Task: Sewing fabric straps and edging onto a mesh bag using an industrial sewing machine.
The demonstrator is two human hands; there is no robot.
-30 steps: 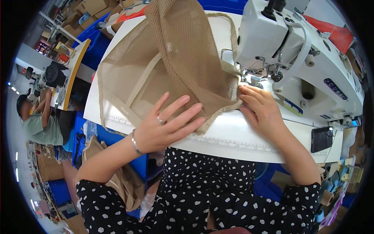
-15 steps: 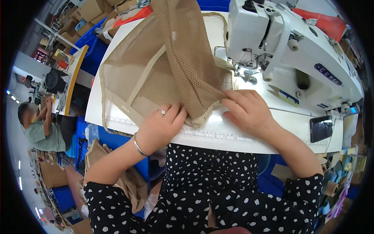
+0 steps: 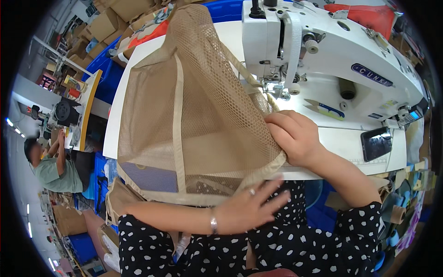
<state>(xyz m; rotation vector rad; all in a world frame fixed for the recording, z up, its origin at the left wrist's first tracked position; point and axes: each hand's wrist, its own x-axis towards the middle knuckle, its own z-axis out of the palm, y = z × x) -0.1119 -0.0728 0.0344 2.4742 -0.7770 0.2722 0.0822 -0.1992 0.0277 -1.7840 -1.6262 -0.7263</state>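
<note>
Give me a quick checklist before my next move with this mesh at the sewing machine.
1. Right hand holding the mesh: ok, curled on it near the machine.
2. Left hand gripping the mesh: not ok, spread open and blurred by its near edge.
3. Mesh lying flat: not ok, folded and raised.
4. Mesh seated under the presser foot: cannot tell.
5. Snips apart from the mesh: ok, lying right of the foot.
6. Phone apart from the mesh: ok, farther right.

Big pale letters stand on a dark badge [image 3: 372, 75] on the machine [image 3: 341, 51], and small marks line the ruler [image 3: 374, 163].
</note>
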